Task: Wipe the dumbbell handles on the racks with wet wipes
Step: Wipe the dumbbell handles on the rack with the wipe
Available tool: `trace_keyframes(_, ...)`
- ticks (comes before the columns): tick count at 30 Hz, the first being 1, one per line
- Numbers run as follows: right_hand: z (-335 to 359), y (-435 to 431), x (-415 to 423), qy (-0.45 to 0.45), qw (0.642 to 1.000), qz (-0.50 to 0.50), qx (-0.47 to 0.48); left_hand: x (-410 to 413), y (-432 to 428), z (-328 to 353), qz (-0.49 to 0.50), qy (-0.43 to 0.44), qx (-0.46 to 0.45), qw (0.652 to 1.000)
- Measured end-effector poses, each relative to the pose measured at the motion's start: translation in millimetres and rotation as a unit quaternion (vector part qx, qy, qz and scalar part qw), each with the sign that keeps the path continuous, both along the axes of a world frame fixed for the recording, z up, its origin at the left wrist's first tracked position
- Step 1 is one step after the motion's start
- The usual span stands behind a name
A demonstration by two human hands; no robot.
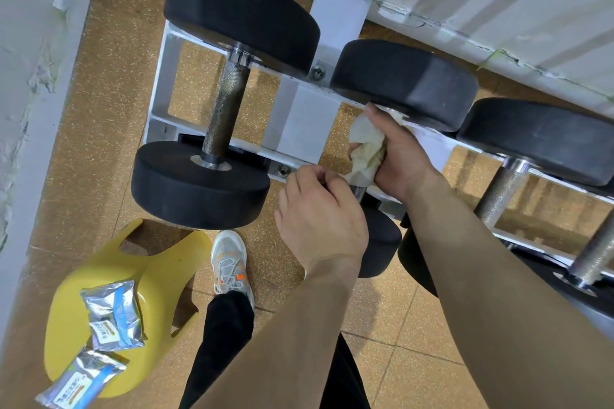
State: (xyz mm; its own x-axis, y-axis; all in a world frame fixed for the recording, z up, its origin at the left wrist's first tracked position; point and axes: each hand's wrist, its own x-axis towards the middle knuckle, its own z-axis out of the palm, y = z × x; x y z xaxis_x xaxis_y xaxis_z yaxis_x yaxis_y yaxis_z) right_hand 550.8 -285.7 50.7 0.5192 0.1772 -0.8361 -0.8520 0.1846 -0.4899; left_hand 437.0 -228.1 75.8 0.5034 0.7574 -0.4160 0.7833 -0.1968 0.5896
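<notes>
The limp wipe (365,149) is clamped round the rigid handle (358,191) by the right hand (403,159); the left hand (320,219) hold cannot be told.

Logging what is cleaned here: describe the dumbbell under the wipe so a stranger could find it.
On the white metal rack, black round-headed dumbbells lie side by side. The one meant is the second dumbbell from its left end. Its neighbours' knurled handles are bare; its own is wrapped in a white crumpled wipe held by the right hand.
</notes>
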Motion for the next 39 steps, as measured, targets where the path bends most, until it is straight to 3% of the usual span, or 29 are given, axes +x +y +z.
trace_keyframes(5,-9,-21,-8,-0.02,0.997,0.069,-0.001,0,1,0,-0.002,0.008,-0.002,1.0)
trace_keyframes(19,15,-21,-36,-0.127,0.948,0.164,-0.242,0,1,2,-0.013,0.013,0.013,1.0)
trace_keyframes(27,41,-67,-38,-0.091,0.979,0.002,-0.184,0,0,1,-0.012,0.026,-0.005,1.0)
trace_keyframes(32,58,-86,-32,-0.047,0.992,0.015,-0.112,0,1,2,-0.015,0.028,-0.002,1.0)
trace_keyframes(39,24,-26,-49,0.033,0.997,0.048,-0.059,0,0,2,-0.013,0.021,0.003,1.0)
